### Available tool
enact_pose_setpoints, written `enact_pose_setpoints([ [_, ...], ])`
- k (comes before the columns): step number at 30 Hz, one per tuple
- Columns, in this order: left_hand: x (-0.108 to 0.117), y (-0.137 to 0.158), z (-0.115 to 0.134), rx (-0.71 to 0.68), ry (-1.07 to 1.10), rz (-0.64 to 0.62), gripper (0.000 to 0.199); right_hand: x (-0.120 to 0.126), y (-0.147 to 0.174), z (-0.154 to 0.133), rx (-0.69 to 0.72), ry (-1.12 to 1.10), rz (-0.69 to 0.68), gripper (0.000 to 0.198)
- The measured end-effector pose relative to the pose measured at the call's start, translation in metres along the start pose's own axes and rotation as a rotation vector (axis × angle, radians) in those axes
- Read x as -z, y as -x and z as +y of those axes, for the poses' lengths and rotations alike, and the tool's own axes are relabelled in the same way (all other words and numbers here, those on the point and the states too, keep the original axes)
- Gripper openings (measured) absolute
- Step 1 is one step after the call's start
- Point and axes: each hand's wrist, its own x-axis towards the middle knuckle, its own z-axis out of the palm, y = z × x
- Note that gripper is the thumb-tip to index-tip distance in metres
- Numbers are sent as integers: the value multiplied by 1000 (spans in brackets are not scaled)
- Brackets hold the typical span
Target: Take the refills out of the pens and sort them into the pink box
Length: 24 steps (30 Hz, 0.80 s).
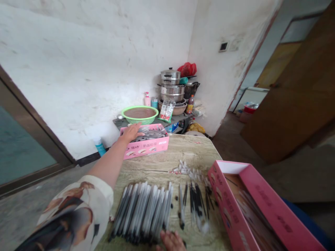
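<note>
My left hand (133, 132) reaches across to the pink box (148, 148) at the table's far side, its fingers stretched over the grey pen parts (154, 133) inside. At the near edge, partly cut off by the frame, my right hand (172, 241) lies by the lower ends of a row of pens (146, 209), fingers apart. These pens are clear-barrelled with dark ends and lie side by side. To their right are thin black pen refills (196, 198), a single pen (181, 205) and small black pieces. Small whitish translucent caps (187, 169) lie scattered beyond the refills.
A second pink box (230, 205), holding thin sticks, stands at the table's right. Behind the table, a dark shelf carries a green basin (140, 116) of brownish liquid, stacked steel pots (171, 85) and bottles. A blue-capped bottle (99, 146) is by the wall.
</note>
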Motion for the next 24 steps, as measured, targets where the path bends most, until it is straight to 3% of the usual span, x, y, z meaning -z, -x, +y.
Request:
enact_pose_setpoints([
  [3,-7,-3,-3,-12,-9,-10,61,23,7,6,-45,47,-73,53],
  [6,-7,4,0,-24,-4,30,67,57,-2,13,-232,133,-152,47],
  [9,-2,18,10,-61,42,150,67,84,-19,28,-466,233,-180,48],
  [13,5,46,37,-143,183,296,56,96,-30,59,-591,407,-229,44],
  [17,12,92,77,-210,282,280,53,96,-28,73,-626,456,-334,43],
  [20,12,140,101,-186,359,259,52,97,-26,72,-619,443,-330,44],
  [24,1,209,107,-80,391,191,55,102,-20,68,-609,421,-306,46],
])
